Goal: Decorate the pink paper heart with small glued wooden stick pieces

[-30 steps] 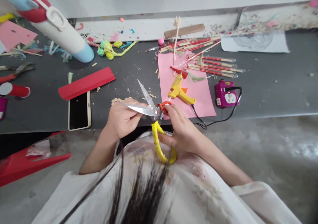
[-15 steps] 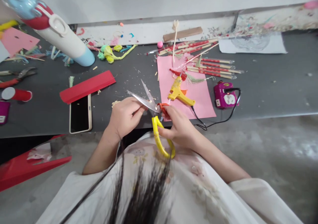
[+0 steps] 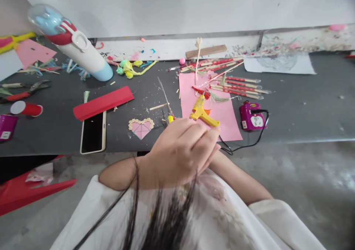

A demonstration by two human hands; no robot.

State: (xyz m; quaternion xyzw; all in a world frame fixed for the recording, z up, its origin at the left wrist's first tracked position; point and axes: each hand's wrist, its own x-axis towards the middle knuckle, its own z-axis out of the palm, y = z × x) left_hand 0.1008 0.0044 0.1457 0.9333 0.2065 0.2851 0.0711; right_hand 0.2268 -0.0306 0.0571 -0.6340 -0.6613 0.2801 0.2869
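My left hand [image 3: 183, 146] has crossed in front of my body, its fingers curled closed. What they hold, if anything, is hidden. Beneath it lies my right hand [image 3: 215, 154], mostly covered, so its grip does not show. Scissors [image 3: 165, 96] point away from me, closed or nearly so; their yellow handle disappears under my left hand. Close to the blades is a thin wooden stick [image 3: 159, 106]. On the table to the left rests a pink paper heart [image 3: 142, 129], its upper edge lined with small wooden bits. A yellow glue gun [image 3: 200, 111] lies just beyond my hands.
Pink paper [image 3: 227, 126] sits under the glue gun, whose cord runs by a purple power block [image 3: 253, 117]. Wrapped sticks [image 3: 235, 87] lie behind. Leftward are a red folded strip [image 3: 104, 103], a phone [image 3: 93, 133], a tall bottle [image 3: 91, 58], pliers [image 3: 30, 90] and a thread spool [image 3: 27, 109].
My left hand has moved right, over my right hand. The scissors' spread blades have come together. The paper heart and thin stick now show on the table.
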